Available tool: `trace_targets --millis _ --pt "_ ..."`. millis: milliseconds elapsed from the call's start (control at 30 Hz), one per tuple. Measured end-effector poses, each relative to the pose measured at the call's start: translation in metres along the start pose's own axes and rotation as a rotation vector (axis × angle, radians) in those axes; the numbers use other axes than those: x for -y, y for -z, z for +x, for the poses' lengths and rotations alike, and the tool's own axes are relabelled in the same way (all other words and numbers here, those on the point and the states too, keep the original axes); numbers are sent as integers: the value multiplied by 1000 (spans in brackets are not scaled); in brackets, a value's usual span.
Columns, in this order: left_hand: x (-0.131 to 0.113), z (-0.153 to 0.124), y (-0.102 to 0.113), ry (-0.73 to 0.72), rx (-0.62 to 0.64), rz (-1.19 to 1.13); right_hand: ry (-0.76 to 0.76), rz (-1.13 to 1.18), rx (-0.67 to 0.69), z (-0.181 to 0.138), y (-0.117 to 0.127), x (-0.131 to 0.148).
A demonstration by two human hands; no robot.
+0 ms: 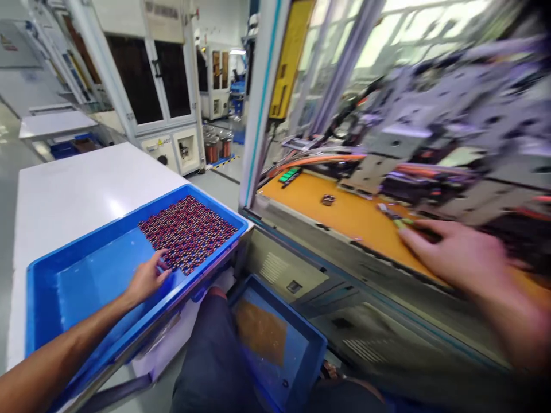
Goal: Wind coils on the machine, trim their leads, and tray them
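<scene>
My left hand (148, 279) is over the blue tray (99, 275), beside the near edge of a packed layer of small dark red and blue parts with shiny spots (193, 232). Its fingers are loosely bent and apart, with nothing visible in them. Over at the machine, my right hand (458, 249) is closed around small green-handled pliers (401, 221); motion blurs them. Their metal tip points left, above the orange machine bed (357, 221). A small dark cluster of parts (328, 199) lies on that bed, left of the pliers.
The tray rests on a white table (77, 189). A second blue bin (316, 344) sits low near my legs, with a brown sheet inside. Blurred machine fixtures (430, 137) and orange cables crowd the back of the bed. A frame post (262, 103) stands between table and machine.
</scene>
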State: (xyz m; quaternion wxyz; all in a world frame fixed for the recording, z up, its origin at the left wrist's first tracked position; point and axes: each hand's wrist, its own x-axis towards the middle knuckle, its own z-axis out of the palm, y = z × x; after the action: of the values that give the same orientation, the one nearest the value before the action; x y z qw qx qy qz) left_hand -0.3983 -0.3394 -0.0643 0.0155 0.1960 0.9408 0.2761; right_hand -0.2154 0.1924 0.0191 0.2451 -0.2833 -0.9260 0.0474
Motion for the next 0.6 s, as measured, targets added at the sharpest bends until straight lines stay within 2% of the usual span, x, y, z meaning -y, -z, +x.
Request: trace_targets --millis 67,167,300,400,500,600 --pt "-30 15 11 -84 -53 6 -57 -46 29 2 6 -1" --pt "-105 46 14 -276 -82 -38 -68 -76 65 3 8 5" --pt "-225 100 -14 -490 7 -157 -30 -70 103 -2 13 12" --pt "-293 142 -41 -511 94 -263 -5 -55 109 -7 17 14" --pt "-327 169 -57 -502 227 -382 3 -44 96 -10 20 15" --pt "-338 178 -62 -536 380 -464 5 -19 70 -8 22 15"
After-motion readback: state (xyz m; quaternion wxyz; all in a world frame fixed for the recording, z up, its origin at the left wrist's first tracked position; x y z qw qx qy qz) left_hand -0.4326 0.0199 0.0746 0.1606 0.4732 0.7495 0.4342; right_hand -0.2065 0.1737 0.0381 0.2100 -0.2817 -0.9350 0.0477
